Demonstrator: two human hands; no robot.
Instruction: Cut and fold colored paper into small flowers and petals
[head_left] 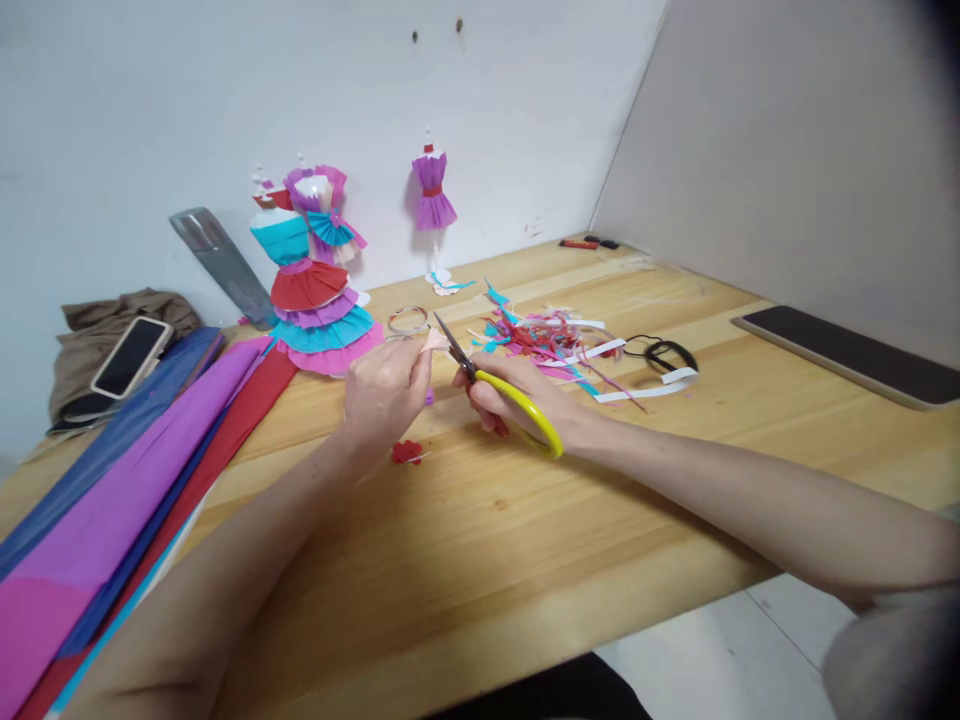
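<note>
My left hand (386, 392) is closed, pinching a small pale pink piece of crepe paper (436, 341) that sticks out beyond the fingertips. In my right hand (517, 385) is a pair of scissors (529, 405) with yellow handles and dark blades. The blade tips point up and left, right beside the pale paper; whether they touch it I cannot tell. Below my left hand a red flower-shaped paper cutout (407, 452) lies on the wooden table (495, 560). A bit of purple paper (429, 397) shows between my hands.
Paper-dressed mannequins (315, 290) stand at the back left, and a smaller one in purple (433, 195) by the wall. Colourful scraps (536, 340) are heaped behind my right hand. Rolled crepe paper (142, 480) and a phone (132, 357) lie left; a dark flat device (847, 350) sits right.
</note>
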